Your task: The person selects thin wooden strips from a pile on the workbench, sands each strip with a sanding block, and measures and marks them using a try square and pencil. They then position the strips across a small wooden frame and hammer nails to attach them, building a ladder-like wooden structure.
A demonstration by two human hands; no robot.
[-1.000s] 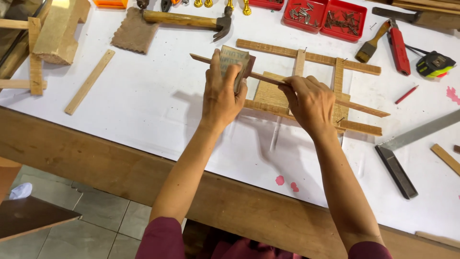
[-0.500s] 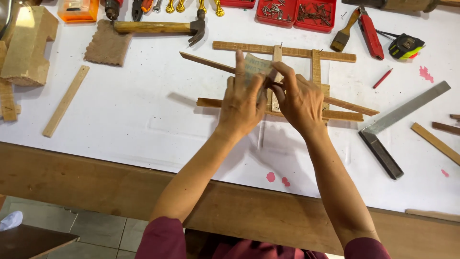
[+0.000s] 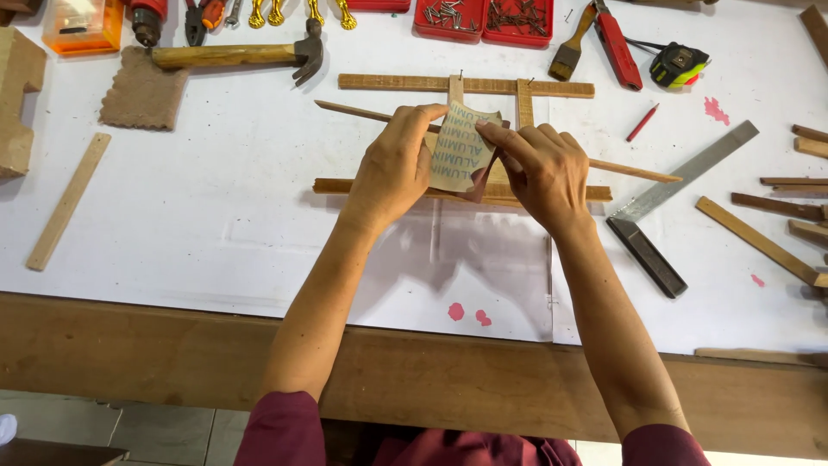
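Left hand (image 3: 398,168) and right hand (image 3: 542,173) both in clenched grip on sandpaper sheet (image 3: 459,148), over thin stick (image 3: 623,170), above wooden frame (image 3: 470,85) on worktop (image 3: 216,207).

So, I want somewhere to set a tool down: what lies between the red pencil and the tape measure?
Nothing: in the head view, only bare white table covering shows between the red pencil and the tape measure.

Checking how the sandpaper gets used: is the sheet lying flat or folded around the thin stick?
Folded. The sandpaper sheet bends over the thin stick, pale backing outward, dark grit edge curling underneath, pinched by the left hand and right hand.
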